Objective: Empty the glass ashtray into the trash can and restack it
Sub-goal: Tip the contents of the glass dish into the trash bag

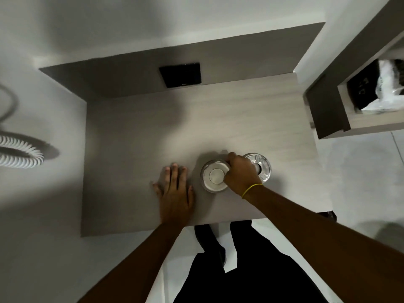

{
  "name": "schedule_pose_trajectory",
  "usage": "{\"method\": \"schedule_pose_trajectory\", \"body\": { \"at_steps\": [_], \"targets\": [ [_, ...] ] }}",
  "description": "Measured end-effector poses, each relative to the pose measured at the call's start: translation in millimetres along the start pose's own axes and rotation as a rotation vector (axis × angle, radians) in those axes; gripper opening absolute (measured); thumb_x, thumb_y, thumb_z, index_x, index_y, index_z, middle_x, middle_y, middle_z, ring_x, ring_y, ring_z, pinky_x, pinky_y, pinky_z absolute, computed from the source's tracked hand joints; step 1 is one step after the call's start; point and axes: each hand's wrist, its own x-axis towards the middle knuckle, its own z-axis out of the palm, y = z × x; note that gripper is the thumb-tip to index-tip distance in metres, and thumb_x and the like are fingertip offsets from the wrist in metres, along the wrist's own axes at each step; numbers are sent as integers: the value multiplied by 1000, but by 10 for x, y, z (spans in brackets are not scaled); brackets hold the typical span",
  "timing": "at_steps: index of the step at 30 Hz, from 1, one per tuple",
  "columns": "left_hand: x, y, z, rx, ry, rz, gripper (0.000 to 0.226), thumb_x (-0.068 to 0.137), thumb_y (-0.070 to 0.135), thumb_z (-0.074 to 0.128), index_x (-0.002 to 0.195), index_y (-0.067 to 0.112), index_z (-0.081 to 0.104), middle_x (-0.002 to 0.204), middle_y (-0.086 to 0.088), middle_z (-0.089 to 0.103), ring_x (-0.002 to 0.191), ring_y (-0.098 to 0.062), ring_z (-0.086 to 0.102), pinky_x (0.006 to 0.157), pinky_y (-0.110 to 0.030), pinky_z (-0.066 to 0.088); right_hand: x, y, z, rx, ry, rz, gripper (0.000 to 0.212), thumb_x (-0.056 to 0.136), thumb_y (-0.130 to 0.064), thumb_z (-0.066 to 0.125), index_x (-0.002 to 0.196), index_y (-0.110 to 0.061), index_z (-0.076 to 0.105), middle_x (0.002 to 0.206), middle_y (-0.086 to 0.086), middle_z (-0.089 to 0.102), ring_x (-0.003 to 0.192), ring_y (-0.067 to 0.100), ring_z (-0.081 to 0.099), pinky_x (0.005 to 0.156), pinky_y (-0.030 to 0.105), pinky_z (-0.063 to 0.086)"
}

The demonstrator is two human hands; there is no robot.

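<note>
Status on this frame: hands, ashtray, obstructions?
Left hand flat on table, empty. Right hand gripping ashtray rim. Second ashtray beside it. Nothing obstructing.

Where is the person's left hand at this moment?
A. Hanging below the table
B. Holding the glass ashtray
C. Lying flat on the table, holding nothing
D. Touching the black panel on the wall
C: the left hand lies palm down, fingers spread, on the table, apart from the ashtray.
</note>
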Motion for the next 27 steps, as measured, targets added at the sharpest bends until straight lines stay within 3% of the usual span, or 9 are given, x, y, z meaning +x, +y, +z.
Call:
{"method": "schedule_pose_trajectory", "body": {
  "at_steps": [4,8,12,15,16,19,21,24,27],
  "targets": [
    [198,404,-157,-17,-13,130,68,104,44,34,167,18,34,180,-10,24,168,-30,13,126,-76,15,-155,310,-345,155,107,92,41,78,-1,66,118,-11,71,110,17,78,106,41,70,81,30,49],
    [369,1022,-250,-2,-22,313,67,104,40,39,168,20,33,180,-8,25,168,-29,13,127,-73,18,-473,815,-742,332,231,211,34,79,-5,68,112,-13,71,103,14,79,98,40,72,85,43,62],
    [418,1747,-171,14,-89,531,68,103,40,45,167,22,32,180,-7,25,168,-29,15,126,-70,24,-891,1492,-1012,523,412,351,36,74,1,71,104,-19,71,87,3,76,77,28,72,55,17,58],
    [295,2311,-1,4,-176,673,69,105,40,41,170,23,25,182,-5,19,169,-27,8,127,-67,23,-1261,2073,-1098,669,534,490,39,75,7,68,103,-20,69,88,5,78,78,32,77,69,42,67],
    [214,2519,73,4,-210,727,70,105,41,39,170,24,22,182,-5,16,169,-27,6,128,-67,22,-1405,2282,-1100,725,578,543,40,75,9,67,102,-21,69,88,6,78,73,32,78,67,47,68],
    [-109,3054,366,28,-291,900,72,104,46,29,171,26,13,183,-3,9,169,-25,2,130,-67,19,-1807,2876,-1028,869,721,666,44,76,14,68,92,-27,65,89,8,75,65,28,76,51,43,66],
    [-345,3330,593,-4,-348,1010,72,105,44,33,171,26,11,184,-4,7,169,-25,2,131,-65,18,-2001,3226,-908,906,797,724,46,76,16,69,91,-28,64,88,9,71,71,35,75,52,42,65],
    [-737,3610,981,-80,-397,1142,74,106,35,49,172,23,15,183,-4,8,169,-24,3,133,-62,15,-2119,3702,-673,885,871,775,41,79,11,71,100,-23,63,90,8,66,79,41,73,61,50,67],
    [-1046,3644,1548,-102,-472,1214,75,104,33,53,171,23,19,183,-5,12,169,-25,7,132,-63,15,-2034,4169,-300,767,902,777,49,78,8,68,115,-22,57,88,17,68,74,39,73,57,47,67]
  ]
}}
